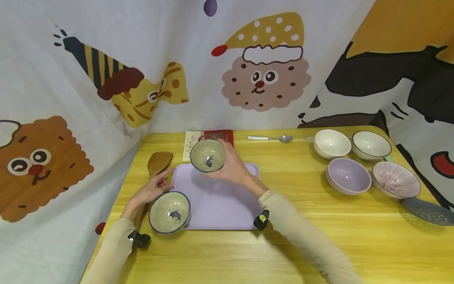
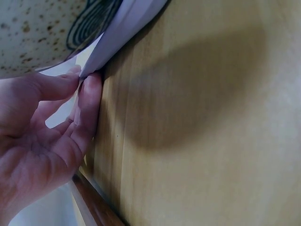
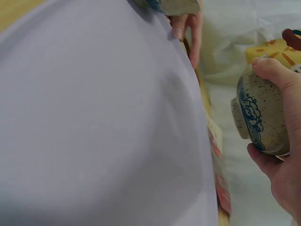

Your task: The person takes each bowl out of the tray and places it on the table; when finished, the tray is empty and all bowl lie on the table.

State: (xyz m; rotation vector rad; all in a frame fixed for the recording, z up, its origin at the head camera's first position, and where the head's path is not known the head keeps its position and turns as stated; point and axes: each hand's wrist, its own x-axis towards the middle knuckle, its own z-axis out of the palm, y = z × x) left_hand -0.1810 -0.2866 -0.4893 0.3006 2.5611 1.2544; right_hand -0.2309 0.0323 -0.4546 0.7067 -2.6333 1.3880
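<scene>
My right hand (image 1: 235, 167) grips a small speckled bowl (image 1: 208, 154) with a blue fish inside, held up over the far part of the lilac tray (image 1: 221, 207). In the right wrist view, thumb and fingers span this bowl's rim and side, and its blue-patterned outside (image 3: 256, 113) shows. My left hand (image 1: 152, 192) is at the tray's left edge; the left wrist view shows thumb and fingertips pinching that edge. Beside this hand, a larger matching fish bowl (image 1: 169, 215) covers the tray's near left corner and reaches past its edge.
Left of the tray lies a wooden spatula (image 1: 159, 161), its handle partly hidden by the left arm. Behind are a printed packet (image 1: 190, 144) and a spoon (image 1: 271, 138). White bowls (image 1: 332, 142), a lilac bowl (image 1: 348, 176), a striped bowl (image 1: 395, 179) and a grey skimmer (image 1: 429, 211) sit right.
</scene>
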